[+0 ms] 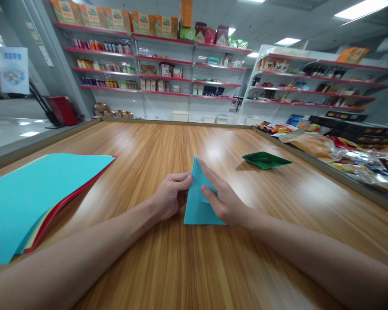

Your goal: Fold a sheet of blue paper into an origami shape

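Observation:
A folded sheet of blue paper (198,212), pointed at the top and straight along its lower edge, is between my hands over the middle of the table. My left hand (172,194) grips its left edge, thumb in front and the other fingers partly hidden behind. Against the paper's right side lies my right hand (224,200), its fingers stretched along the slanting edge and its thumb on the front face. To the right, apart from both hands, a folded green paper boat (267,160) rests on the table.
At the left lies a stack of coloured paper (48,185), blue on top with red and cream sheets below. The wooden table (142,267) has a raised rim. Packaged snacks (323,146) lie beyond its right edge, and stocked shelves (163,58) stand behind.

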Available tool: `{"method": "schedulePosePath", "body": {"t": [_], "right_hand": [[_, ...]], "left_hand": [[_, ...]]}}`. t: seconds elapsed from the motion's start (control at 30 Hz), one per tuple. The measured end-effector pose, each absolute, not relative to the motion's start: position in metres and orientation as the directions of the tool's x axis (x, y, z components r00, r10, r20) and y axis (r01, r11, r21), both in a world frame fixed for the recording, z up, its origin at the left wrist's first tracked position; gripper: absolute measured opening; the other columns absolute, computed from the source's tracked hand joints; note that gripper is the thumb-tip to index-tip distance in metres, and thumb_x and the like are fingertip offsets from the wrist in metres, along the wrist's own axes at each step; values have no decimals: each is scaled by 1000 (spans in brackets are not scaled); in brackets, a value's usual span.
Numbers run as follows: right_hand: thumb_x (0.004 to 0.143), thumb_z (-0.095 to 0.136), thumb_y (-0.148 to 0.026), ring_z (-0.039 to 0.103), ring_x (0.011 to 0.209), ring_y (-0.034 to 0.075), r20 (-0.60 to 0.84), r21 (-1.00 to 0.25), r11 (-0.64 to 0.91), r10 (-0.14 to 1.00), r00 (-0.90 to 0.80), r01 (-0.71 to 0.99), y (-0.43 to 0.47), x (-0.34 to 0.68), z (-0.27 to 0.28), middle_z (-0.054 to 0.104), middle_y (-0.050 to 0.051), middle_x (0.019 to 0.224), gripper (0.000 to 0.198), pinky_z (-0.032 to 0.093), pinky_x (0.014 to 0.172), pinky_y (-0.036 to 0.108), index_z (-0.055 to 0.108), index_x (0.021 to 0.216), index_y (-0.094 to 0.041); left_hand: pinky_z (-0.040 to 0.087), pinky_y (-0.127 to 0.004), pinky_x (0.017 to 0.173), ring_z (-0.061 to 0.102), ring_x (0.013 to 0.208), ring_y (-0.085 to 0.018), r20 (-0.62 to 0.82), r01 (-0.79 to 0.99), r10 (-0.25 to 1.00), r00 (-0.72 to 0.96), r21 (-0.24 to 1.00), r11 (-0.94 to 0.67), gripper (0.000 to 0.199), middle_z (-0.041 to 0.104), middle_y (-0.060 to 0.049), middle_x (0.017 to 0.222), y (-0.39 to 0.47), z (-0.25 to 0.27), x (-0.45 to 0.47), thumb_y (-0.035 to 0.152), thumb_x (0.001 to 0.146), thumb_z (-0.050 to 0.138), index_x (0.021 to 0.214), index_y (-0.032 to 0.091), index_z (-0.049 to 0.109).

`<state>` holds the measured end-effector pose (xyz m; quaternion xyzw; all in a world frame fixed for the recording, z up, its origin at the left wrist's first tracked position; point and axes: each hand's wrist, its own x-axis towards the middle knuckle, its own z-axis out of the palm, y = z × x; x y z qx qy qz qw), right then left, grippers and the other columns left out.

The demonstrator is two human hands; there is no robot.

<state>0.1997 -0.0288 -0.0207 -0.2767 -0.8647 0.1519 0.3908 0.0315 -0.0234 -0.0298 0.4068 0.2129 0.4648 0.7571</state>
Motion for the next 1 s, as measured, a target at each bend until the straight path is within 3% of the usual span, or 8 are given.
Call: {"method": "schedulePosePath", "body": {"t": [0.57,0.83,1.0], "right_hand": [[93,34,-18,50,111,22,572,-430,804,595,-565,412,-34,201,-18,37,13,140,64,47,96,43,4,149,-21],[91,37,-17,49,113,26,622,-404,752,643,-446,521,-35,199,-26,39,16,136,67,47,94,46,4,149,-22],[90,42,-17,44,123,24,662,-455,785,614,-430,421,-35,200,-24,40,12,139,65,41,101,43,13,148,-24]], "left_hand": [[51,-27,64,64,64,-15,103,-542,836,539,802,251,20,70,-5,74,-23,-35,31,32,76,73,85,14,71],[51,-27,68,66,73,-17,227,-539,863,452,840,61,36,71,-8,88,-32,-28,46,28,80,69,113,16,65],[50,-24,69,65,79,-17,350,-419,875,336,887,-194,33,71,-8,95,-31,-30,47,27,79,69,110,14,66]]}}
